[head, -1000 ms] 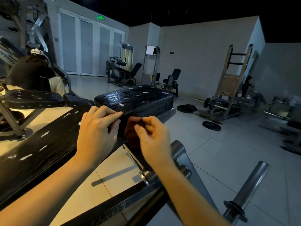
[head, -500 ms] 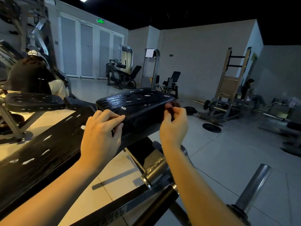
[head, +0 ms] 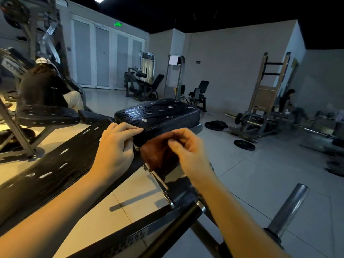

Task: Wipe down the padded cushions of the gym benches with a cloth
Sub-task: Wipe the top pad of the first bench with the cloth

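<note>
A worn black seat cushion [head: 162, 113] with white torn spots lies in front of me. A long black back pad [head: 52, 168] runs from it toward the lower left. My left hand [head: 116, 148] rests on the near corner of the seat cushion, fingers lying over its edge. My right hand [head: 186, 146] grips a dark reddish-brown cloth [head: 156, 151] and holds it against the cushion's near side, just below the edge.
The bench's steel frame and black bar [head: 173, 226] sit below my arms, a chrome plate peg [head: 288, 207] at lower right. Weight plates [head: 244, 144] lie on the tiled floor. A person in black [head: 40, 88] sits on a machine at left; another person [head: 287, 101] sits far right.
My right hand with the cloth has come back left and down along the cushion's side, from its far right corner to next to my left hand. The left hand has stayed put.
</note>
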A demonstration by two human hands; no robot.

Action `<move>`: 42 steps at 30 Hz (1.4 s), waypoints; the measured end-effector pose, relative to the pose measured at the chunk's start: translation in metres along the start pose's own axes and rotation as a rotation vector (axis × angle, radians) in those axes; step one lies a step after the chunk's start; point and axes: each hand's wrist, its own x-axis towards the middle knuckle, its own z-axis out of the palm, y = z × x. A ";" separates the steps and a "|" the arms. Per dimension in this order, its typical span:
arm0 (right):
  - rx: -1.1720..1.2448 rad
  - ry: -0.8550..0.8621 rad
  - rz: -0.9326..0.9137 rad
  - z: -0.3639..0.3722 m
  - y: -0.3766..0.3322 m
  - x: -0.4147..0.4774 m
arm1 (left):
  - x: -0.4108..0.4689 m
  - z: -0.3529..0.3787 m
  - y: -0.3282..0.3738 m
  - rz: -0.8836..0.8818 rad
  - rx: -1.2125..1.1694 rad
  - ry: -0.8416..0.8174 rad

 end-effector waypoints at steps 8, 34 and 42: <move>-0.414 0.276 -0.065 0.003 0.012 0.037 | -0.002 0.000 0.006 -0.023 -0.051 0.028; -0.401 0.291 -0.072 -0.009 0.025 0.051 | -0.003 0.003 0.009 -0.032 -0.059 0.029; -0.468 0.331 -0.033 -0.049 0.031 0.078 | -0.004 0.002 0.007 -0.023 -0.048 0.021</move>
